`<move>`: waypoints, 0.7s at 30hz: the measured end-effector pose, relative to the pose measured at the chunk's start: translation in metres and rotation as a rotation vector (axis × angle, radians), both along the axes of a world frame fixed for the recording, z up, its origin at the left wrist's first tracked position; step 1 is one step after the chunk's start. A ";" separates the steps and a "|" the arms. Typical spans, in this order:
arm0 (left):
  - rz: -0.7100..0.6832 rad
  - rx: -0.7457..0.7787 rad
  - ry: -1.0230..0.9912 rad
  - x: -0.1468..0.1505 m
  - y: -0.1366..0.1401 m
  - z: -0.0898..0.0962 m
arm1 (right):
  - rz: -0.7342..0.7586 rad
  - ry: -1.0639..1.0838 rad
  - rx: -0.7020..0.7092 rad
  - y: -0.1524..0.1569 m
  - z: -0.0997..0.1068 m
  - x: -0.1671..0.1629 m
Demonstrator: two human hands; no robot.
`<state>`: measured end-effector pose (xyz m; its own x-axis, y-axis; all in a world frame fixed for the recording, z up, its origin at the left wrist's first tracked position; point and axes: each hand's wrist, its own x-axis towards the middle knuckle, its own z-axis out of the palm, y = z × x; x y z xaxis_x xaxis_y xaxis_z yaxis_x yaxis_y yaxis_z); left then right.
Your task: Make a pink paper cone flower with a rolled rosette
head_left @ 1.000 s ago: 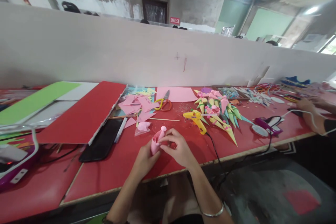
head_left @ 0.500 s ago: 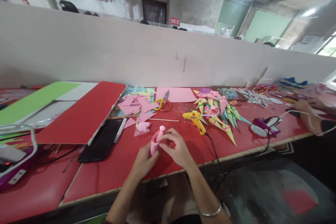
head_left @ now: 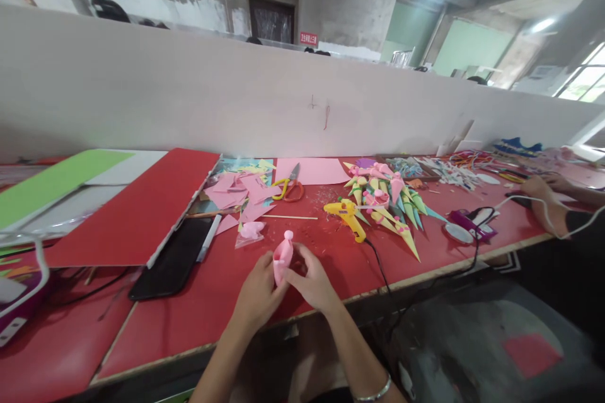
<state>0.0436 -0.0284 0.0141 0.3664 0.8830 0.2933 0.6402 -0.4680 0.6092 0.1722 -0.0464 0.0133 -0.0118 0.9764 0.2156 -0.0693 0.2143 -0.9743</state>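
A small pink foam piece (head_left: 282, 256), rolled into a hollow shape with a round ball on its tip, stands upright between my hands above the table's front part. My left hand (head_left: 259, 289) is closed around its left and lower side. My right hand (head_left: 312, 278) grips it from the right, thumb in front and fingers behind. Beyond them lies a small clear bag with pale pink clay (head_left: 250, 230). To the right rests a yellow glue gun (head_left: 348, 215), beside a pile of pink, yellow and green foam cones (head_left: 385, 195).
Scissors (head_left: 290, 185) lie near pink foam scraps (head_left: 231, 192) and a pink sheet (head_left: 312, 170). A thin stick (head_left: 290, 218) lies in front. At left are a red board (head_left: 137, 208) and a black phone-like slab (head_left: 172, 264). A co-worker's arm (head_left: 543, 201) is at far right.
My right hand has moved from the piece's upper opening down to its side. Both hands now wrap it lower, and its opening looks narrower. The view has shifted slightly.
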 end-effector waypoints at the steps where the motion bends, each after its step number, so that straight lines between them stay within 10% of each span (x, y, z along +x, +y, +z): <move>1: 0.007 0.007 0.021 0.000 0.000 0.000 | 0.004 -0.004 -0.010 0.000 0.001 0.000; 21: 0.111 -0.093 0.012 -0.015 0.000 -0.006 | -0.253 0.137 -0.096 0.006 -0.003 -0.001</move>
